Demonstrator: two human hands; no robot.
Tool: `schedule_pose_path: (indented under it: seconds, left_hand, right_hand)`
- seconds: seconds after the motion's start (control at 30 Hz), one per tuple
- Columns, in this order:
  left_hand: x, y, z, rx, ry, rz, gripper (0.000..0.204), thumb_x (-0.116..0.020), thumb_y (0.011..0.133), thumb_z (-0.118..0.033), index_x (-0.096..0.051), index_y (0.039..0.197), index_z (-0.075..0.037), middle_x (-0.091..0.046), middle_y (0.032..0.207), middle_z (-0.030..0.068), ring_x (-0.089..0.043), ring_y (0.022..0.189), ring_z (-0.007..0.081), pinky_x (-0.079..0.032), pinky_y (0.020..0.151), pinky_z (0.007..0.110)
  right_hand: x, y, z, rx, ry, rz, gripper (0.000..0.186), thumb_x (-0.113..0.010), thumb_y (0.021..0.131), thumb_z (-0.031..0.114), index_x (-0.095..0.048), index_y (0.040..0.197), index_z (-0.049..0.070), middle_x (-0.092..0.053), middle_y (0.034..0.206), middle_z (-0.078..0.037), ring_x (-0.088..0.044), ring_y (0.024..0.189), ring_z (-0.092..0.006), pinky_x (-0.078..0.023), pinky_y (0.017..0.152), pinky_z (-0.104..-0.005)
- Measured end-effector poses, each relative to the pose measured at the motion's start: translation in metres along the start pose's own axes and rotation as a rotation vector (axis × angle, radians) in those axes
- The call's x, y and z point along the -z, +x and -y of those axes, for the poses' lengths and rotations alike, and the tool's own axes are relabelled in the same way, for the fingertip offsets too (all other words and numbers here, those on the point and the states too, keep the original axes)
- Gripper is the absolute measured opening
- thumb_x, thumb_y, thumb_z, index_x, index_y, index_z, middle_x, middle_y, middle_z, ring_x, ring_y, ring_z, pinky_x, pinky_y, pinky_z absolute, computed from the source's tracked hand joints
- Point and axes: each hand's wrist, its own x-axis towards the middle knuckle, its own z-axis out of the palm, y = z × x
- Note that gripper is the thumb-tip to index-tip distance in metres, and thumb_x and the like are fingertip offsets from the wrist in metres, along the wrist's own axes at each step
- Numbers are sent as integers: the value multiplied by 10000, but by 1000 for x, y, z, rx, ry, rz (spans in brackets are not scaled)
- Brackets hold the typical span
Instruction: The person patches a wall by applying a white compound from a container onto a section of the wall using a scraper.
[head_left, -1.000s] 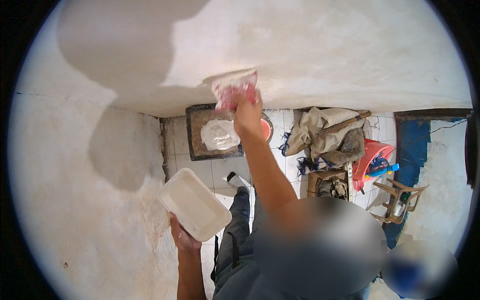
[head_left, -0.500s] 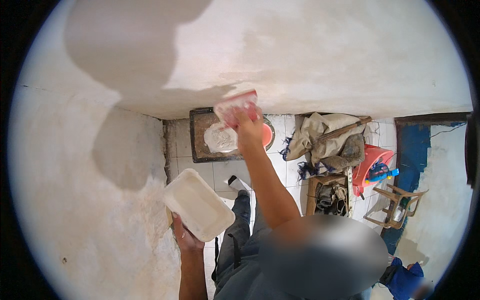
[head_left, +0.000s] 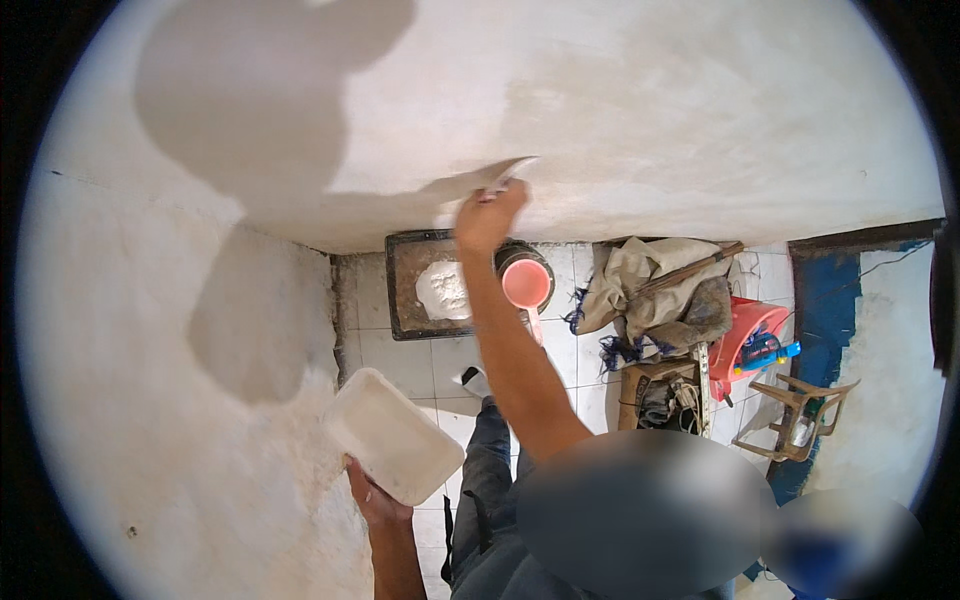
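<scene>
My left hand [head_left: 378,500] grips the lower end of a shallow cream plastic tub [head_left: 395,435], held tilted near the left wall. Thin pale residue coats its inside. Farther up, my right hand [head_left: 485,222] is closed round a putty scraper [head_left: 515,170], seen nearly edge-on against the far wall [head_left: 640,130]. My fingers cover most of the scraper. Below that hand, a black tray [head_left: 393,300] on the floor holds a heap of white powder [head_left: 441,291]. Beside it, a pink dipper [head_left: 526,284] rests over a dark bucket [head_left: 512,252].
To the right lie a beige sack [head_left: 650,270], a cardboard box [head_left: 632,395] of odds and ends, a red container [head_left: 738,335] with a blue bottle [head_left: 768,355], and a small brown stool [head_left: 800,405]. Another person's blue clothing [head_left: 815,560] shows blurred at the lower right.
The scraper has turned from showing its red, putty-smeared face to nearly edge-on against the wall. My right hand has risen slightly, uncovering the dipper. The tub has dipped a little lower.
</scene>
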Motion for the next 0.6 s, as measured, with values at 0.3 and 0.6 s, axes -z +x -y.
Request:
schedule_pose_path:
  seconds: [0.3, 0.6]
  left_hand:
    - [-13, 0, -3, -27, 31, -1, 619, -460, 986, -468, -346, 1455, -81, -481, 1403, 109, -512, 1245, 290, -469, 1013, 457]
    - [-31, 5, 3, 8, 57, 61, 621, -456, 989, -460, -321, 1468, -89, -459, 1423, 112, -494, 1268, 299, -437, 1048, 458]
  right_hand:
    - [15, -76, -4, -11, 533, 504, 304, -577, 912, 39, -422, 1170, 3, -570, 983, -143, -606, 827, -277, -529, 667, -397]
    - [24, 65, 66, -399, 671, 37, 282, -552, 875, 77, -389, 1074, -38, -553, 897, -159, -578, 843, -226, -503, 733, -363]
